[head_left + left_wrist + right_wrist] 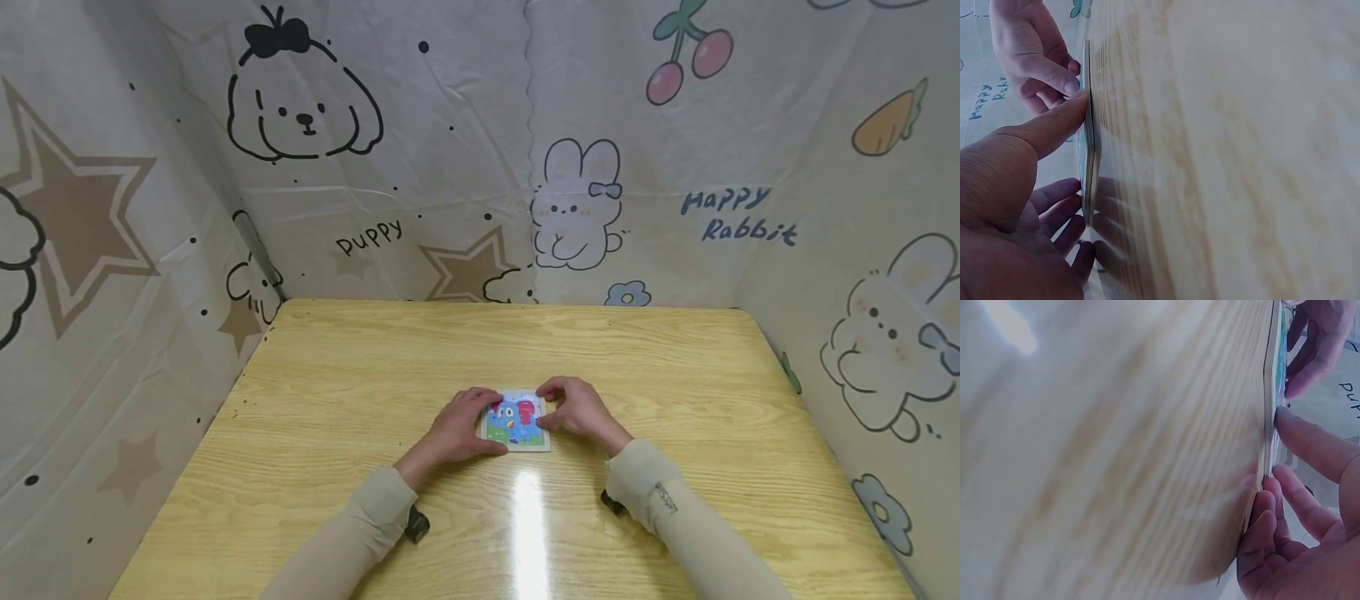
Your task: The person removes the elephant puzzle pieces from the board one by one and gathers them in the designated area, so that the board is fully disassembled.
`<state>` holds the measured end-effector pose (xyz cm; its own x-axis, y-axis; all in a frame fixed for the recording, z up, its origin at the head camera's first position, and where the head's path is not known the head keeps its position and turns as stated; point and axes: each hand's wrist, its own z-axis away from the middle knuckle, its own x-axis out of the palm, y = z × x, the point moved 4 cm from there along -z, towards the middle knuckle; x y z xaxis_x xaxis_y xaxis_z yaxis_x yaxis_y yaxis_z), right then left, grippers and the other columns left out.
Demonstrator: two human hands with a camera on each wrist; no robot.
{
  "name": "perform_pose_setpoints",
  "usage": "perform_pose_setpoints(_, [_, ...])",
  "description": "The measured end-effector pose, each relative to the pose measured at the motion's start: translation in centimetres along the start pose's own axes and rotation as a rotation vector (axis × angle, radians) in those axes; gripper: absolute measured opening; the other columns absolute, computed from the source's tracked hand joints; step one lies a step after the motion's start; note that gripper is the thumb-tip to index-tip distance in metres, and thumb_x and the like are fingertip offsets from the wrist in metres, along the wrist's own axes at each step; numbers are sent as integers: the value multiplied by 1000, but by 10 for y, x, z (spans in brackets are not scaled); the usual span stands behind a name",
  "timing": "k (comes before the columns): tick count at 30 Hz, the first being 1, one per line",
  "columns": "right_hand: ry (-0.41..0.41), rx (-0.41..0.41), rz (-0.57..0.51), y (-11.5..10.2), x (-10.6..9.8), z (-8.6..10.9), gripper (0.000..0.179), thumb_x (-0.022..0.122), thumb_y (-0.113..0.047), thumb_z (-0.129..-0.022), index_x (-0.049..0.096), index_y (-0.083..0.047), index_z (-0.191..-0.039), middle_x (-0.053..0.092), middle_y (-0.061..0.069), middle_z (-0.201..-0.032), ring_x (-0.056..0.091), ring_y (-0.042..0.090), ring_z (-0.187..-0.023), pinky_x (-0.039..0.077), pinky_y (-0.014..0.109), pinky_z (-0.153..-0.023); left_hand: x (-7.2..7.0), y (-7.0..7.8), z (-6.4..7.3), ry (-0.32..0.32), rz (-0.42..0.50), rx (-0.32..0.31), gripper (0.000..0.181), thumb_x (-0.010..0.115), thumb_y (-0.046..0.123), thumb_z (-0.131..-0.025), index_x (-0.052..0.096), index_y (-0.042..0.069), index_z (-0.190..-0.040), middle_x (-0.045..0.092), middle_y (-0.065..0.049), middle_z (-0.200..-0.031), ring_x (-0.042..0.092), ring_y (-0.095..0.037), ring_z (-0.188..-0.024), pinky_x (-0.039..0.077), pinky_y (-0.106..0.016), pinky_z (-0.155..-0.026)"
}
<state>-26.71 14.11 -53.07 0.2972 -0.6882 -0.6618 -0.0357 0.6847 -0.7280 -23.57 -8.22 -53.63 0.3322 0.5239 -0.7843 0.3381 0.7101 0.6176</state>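
Note:
A small square picture puzzle [513, 433] with a blue elephant, red ears and a pale border lies on the wooden table. At its left side, my left hand [453, 429] holds it, thumb by the near edge and fingers by the far left corner. My right hand [581, 410] is at the opposite side, index finger by the far right corner and thumb on the picture near the right edge. From the left wrist, the puzzle board [1089, 150] shows edge-on, thin and flat to the table. In the right wrist view, the right thumb [1310, 440] touches the board's face.
The light wooden table [337, 350] runs back to patterned fabric walls [450, 108] on the left, right and far sides. A bright reflection [528, 525] falls on the tabletop in front of the puzzle. Both forearms come in from the near edge.

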Motion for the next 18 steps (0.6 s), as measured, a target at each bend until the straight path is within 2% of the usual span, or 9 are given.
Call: perform_pose_setpoints(18, [3, 23, -25, -1, 1, -1, 48, 91, -7, -76, 68, -5, -118, 65, 11, -111, 57, 25, -99, 49, 42, -92, 0, 0, 1, 0, 8, -3, 81, 87, 45, -83, 53, 14, -150, 50, -8, -153, 43, -32, -143, 37, -56, -117])
